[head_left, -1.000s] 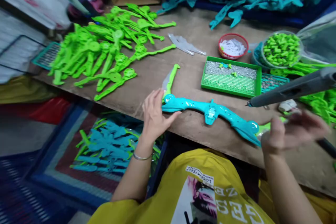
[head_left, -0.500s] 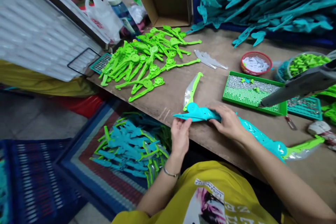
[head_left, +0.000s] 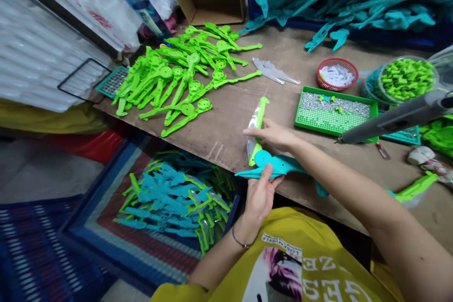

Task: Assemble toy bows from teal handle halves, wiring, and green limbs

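**Steadied at the front edge**

Left hand [head_left: 261, 198]: fingers closed on the end of the turquoise body [head_left: 279, 165], thumb on top, likely steadying it by the front edge of the bench [head_left: 230, 125]. Right hand [head_left: 278, 134] lies over the green arm [head_left: 260, 114] and clear blade [head_left: 251, 145], perhaps keeping them in place; can't tell whether those fingers grip. Right forearm [head_left: 339, 179] hides the body's middle. Grey tool [head_left: 385, 120] partly masks the green tray [head_left: 300, 121].

1 brown worktop [head_left: 230, 118], scuffed (pale-streaked near its front edge); grey floor [head_left: 35, 167] visible below, at the left.
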`<action>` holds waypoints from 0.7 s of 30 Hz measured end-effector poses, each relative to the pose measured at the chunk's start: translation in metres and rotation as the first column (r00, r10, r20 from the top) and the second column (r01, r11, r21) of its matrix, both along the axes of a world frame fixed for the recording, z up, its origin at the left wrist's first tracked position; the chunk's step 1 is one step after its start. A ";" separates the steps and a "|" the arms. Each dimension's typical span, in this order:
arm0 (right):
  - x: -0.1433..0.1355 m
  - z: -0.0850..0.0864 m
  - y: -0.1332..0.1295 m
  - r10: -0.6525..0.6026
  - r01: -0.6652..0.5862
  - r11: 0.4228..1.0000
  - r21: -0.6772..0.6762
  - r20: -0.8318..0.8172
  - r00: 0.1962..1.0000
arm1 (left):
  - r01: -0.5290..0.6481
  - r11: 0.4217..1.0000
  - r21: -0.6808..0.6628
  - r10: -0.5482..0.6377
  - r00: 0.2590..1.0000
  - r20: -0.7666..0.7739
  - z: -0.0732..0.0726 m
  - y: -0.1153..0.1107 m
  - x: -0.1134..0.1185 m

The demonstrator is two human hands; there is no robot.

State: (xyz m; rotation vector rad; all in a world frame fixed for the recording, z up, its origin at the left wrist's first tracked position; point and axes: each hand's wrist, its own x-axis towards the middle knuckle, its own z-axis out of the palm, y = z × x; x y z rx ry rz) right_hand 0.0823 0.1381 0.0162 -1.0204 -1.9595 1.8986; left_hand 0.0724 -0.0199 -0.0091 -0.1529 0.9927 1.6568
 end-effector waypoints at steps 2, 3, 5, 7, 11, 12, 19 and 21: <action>-0.018 0.006 -0.006 0.103 -0.118 0.988 0.102 0.137 0.985 | 0.029 1.000 0.004 -0.029 1.000 0.002 -0.001 -0.001 0.004; -0.023 0.010 -0.008 0.159 -0.192 0.970 0.150 0.207 0.965 | 0.043 0.999 0.003 -0.043 0.999 0.002 -0.001 -0.001 0.005; -0.028 0.017 -0.012 0.252 -0.325 0.922 0.210 0.313 0.916 | 0.064 0.998 -0.001 -0.064 0.998 -0.007 -0.004 0.000 0.005; -0.024 0.021 -0.016 0.293 -0.398 0.887 0.233 0.381 0.877 | 0.081 0.997 -0.004 -0.081 0.996 -0.045 -0.007 0.002 0.005; 0.016 0.021 -0.037 0.126 -0.302 0.839 0.452 0.380 0.917 | 0.076 0.997 0.001 -0.075 0.981 -0.179 -0.012 0.010 0.002; 0.035 0.020 -0.045 0.051 -0.226 0.790 0.569 0.307 0.950 | 0.073 0.997 -0.003 -0.072 0.978 -0.196 -0.012 0.013 0.002; 0.214 0.012 -0.124 -0.416 0.109 0.373 0.922 0.061 0.907 | 0.028 0.998 -0.048 -0.044 0.930 -0.365 0.001 0.035 0.004; 0.255 0.007 -0.147 -0.589 0.000 0.331 0.944 0.206 0.782 | -0.006 0.999 -0.043 -0.011 0.919 -0.394 0.004 0.042 0.006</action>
